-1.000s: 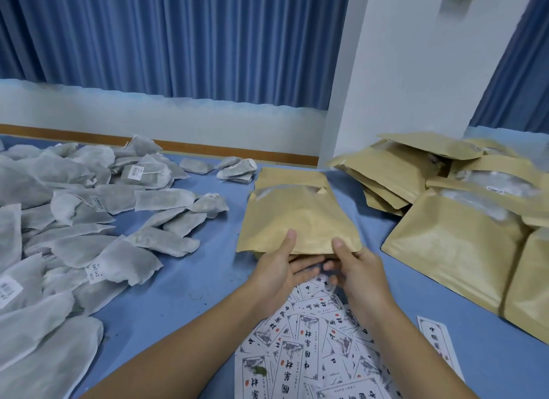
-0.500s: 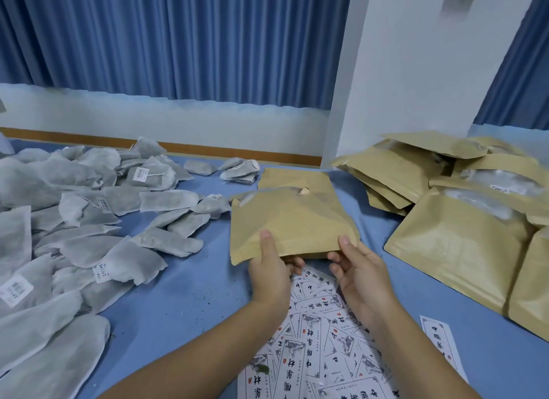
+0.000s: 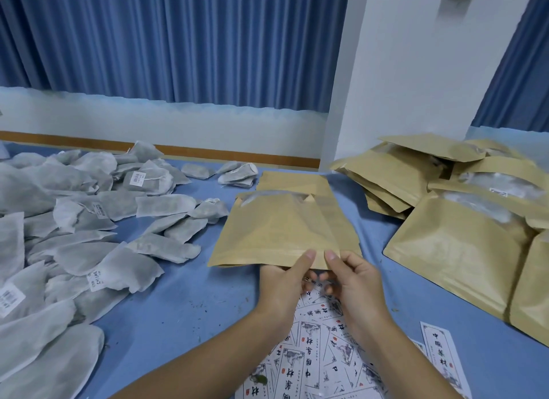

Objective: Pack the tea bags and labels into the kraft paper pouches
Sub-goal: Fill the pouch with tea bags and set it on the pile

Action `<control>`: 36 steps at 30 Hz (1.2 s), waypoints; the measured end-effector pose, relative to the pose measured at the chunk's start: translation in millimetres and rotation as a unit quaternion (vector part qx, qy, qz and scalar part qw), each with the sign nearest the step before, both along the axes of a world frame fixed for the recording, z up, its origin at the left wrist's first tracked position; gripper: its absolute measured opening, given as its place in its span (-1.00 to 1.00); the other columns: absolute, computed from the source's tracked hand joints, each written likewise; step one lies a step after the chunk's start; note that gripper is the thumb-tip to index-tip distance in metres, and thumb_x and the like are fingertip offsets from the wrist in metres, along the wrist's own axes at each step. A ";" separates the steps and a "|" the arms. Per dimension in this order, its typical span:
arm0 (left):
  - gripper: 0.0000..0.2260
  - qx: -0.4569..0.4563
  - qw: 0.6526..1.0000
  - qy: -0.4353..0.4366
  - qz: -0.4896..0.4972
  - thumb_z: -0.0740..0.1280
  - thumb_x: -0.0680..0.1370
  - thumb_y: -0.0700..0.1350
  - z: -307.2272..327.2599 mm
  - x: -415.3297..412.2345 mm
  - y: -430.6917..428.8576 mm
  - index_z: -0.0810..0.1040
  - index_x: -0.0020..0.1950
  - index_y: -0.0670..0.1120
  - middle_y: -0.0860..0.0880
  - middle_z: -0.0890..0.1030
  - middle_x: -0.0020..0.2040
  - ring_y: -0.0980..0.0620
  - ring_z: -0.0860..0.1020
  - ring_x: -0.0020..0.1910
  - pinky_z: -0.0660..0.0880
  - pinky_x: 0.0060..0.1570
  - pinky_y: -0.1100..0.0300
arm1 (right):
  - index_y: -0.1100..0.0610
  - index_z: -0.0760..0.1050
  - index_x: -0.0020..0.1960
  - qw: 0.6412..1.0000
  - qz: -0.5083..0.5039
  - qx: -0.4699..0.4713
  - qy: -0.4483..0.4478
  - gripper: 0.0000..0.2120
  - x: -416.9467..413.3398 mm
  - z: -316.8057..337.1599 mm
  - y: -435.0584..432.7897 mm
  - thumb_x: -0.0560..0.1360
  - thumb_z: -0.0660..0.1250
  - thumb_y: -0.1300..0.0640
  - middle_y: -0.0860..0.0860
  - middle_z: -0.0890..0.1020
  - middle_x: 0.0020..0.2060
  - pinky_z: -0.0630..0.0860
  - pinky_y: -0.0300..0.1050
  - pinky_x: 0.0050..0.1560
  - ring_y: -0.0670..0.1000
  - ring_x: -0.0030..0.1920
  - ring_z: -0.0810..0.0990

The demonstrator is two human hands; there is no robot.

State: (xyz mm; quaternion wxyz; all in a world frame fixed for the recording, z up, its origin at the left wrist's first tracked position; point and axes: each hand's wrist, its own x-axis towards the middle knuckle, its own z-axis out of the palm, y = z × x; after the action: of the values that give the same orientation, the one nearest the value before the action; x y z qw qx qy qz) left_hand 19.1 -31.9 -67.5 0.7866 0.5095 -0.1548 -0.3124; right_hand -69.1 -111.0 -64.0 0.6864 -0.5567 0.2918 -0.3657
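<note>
Though perhaps doubled, flat tan pouch (image 3: 276, 229)

1. Blue bench (image 3: 184, 315), with little dark crumbs (image 3: 202, 305) scattered over it.
2. Left side: a big messy heap of grey tea bags (image 3: 74, 220), some with small white tags.
3. A few stray tea bags (image 3: 237, 174) sit at the far edge.
4. Right side: kraft pouches (image 3: 445, 250) piled up and overlapping.
5. Near edge: printed labels (image 3: 312, 363) fanned out, with a single label (image 3: 442, 357) lying apart just right of them.
</note>
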 end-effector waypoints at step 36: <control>-0.76 0.004 0.994 0.084 -0.077 0.57 0.42 -0.20 1.4 23.0 0.5 0.59 -0.02 -0.23 -0.03 0.58 -0.32 0.06 0.49 -0.41 0.49 -0.33 0.23 | 0.24 0.64 -0.05 0.985 -0.034 0.152 -0.079 -0.86 1.4 2.6 6.8 0.45 0.52 0.21 0.04 0.56 -0.34 0.46 -0.24 -0.41 -0.09 -0.38 0.48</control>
State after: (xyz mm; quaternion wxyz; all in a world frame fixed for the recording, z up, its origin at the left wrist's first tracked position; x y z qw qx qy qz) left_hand 42.1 -31.4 -66.1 0.7685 0.4713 -0.1258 -0.4141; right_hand -67.8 -104.2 -61.4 0.7714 -0.4050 0.3073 -0.3827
